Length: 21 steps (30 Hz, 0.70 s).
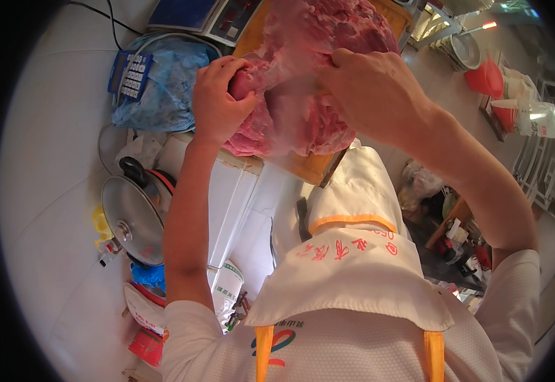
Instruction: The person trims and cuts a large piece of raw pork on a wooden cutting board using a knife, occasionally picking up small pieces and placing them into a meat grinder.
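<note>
A large slab of raw red meat (pixel 303 121) with pale fat lies on a wooden board (pixel 309 167) and sticks out past its near left edge. On its left side, my left hand (pixel 219 95) grips a fold of the meat between thumb and fingers. My right hand (pixel 376 86) is closed in a fist against the right side of the slab. Whatever that fist holds, if anything, is hidden behind the knuckles. A hazy streak blurs the middle of the meat.
Left of the board stand a scale (pixel 217 19), blue plastic bags (pixel 163 83) with a blue calculator (pixel 130 75), and a lidded pan (pixel 134 219). A white bucket (pixel 228 283) stands lower down. Red scoops (pixel 484 79) and a metal bowl (pixel 465 51) are at the far right.
</note>
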{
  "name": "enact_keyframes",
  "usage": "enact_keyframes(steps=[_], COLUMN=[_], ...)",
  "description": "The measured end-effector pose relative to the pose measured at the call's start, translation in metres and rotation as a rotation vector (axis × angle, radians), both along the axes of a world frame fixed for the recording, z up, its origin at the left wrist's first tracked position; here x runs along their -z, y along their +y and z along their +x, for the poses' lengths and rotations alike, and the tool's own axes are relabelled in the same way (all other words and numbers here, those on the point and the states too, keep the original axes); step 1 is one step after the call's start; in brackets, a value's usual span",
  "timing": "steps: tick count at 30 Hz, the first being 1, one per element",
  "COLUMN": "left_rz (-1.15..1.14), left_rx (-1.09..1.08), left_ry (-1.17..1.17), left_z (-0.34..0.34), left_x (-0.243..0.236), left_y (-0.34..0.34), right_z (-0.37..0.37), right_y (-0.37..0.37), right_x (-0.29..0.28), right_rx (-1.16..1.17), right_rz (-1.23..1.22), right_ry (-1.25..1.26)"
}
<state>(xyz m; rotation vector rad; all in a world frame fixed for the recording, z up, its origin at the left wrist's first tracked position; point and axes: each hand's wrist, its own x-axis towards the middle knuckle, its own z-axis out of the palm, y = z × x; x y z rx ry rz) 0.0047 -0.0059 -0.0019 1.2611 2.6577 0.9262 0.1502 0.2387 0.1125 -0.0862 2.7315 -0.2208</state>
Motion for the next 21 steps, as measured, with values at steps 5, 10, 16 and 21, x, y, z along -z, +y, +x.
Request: enact_keyframes(steps=[5, 10, 16, 21], left_rz=[0.017, 0.011, 0.025, 0.033], left_rx=[-0.001, -0.013, -0.040, -0.120], left_ry=[0.003, 0.031, -0.052, -0.174], left_z=[-0.001, -0.001, -0.004, -0.004], left_x=[0.000, -0.001, -0.004, -0.003], left_y=[0.001, 0.004, -0.004, -0.024], right_z=[-0.009, -0.024, -0.059, -0.050], right_y=[-0.006, -0.004, 0.027, 0.034], right_x=[0.008, 0.008, -0.012, -0.019], right_rx=[-0.053, -0.087, 0.000, -0.050], right_rz=[-0.041, -0.047, -0.067, -0.102], right_ry=[-0.006, 0.113, 0.158, 0.156])
